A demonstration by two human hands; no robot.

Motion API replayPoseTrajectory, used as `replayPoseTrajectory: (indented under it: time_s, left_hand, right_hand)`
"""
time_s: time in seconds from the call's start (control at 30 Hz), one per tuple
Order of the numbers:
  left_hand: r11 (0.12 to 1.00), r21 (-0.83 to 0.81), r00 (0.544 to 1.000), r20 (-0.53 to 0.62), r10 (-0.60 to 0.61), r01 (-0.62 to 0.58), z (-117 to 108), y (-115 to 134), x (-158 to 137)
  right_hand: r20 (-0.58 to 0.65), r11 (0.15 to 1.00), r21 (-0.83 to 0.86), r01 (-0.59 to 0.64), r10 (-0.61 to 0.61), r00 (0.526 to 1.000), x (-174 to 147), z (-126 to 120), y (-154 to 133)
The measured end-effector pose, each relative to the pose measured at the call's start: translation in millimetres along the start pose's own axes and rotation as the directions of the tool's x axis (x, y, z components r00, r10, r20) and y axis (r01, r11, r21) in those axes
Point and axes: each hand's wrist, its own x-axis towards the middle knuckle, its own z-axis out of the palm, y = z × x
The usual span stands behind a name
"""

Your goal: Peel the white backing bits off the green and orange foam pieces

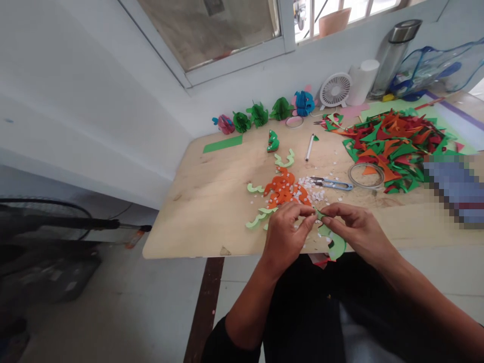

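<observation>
Light green wavy paper piece point(338, 246), one, located at the near edge of the table point(177, 217), directly under the right hand, its upper end running up to the fingertips. Right hand point(357, 228): thumb and forefinger closed in a pinch on the green paper, other fingers curled. Left hand point(284, 233): fingers bent, thumb and forefinger tips nearly together beside the same paper end; whether they grip it or some small bit cannot be told. Orange wavy paper pieces point(280, 187), a heap, just beyond the left hand, dotted with small white squares point(316, 194), more of which lie loose to the right. Further light green strips point(284, 160) around the heap. Thread snips point(338, 185), blue-handled, beyond the right hand, near a roll of clear tape point(351, 177). White pen point(310, 147), capped dark at one end, farther back. Paper offcuts point(397, 146), red, orange and green, one large pile at right. Folded green paper shape point(272, 141), mid-table. Green paper balls point(259, 114), three, along the wall, between one pink point(226, 124) and one blue paper figure point(304, 104). Small white fan point(336, 89), beside the blue figure.
</observation>
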Motion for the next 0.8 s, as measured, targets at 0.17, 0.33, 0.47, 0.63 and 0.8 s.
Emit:
replayPoseTrajectory:
  time_s: [0.17, 0.33, 0.47, 0.63, 0.8]
  left_hand:
    - [0.998, 0.042, 0.999, -0.012, 0.044, -0.043, 0, 2, -4]
    - [0.985, 0.136, 0.994, -0.028, 0.109, -0.105, 4, 2, -7]
    - [0.953, 0.253, 0.977, -0.080, 0.195, -0.170, 8, 1, -11]
    - [0.886, 0.370, 0.945, -0.057, 0.322, -0.279, 10, 0, -18]
    - [0.832, 0.431, 0.913, -0.044, 0.406, -0.350, 14, -1, -21]
  right_hand:
    - [0.013, 1.000, -0.023, 0.007, -0.006, 1.000, -6, -1, -5]
    - [-0.015, 0.999, 0.025, -0.042, 0.042, 0.999, -8, 1, -3]
    - [-0.017, 0.991, 0.114, -0.067, 0.070, 0.997, -8, 2, 2]
    - [0.020, 0.990, 0.115, -0.088, 0.086, 0.996, -10, 2, 2]
    - [-0.006, 0.988, 0.131, -0.084, 0.085, 0.996, -14, 3, 0]
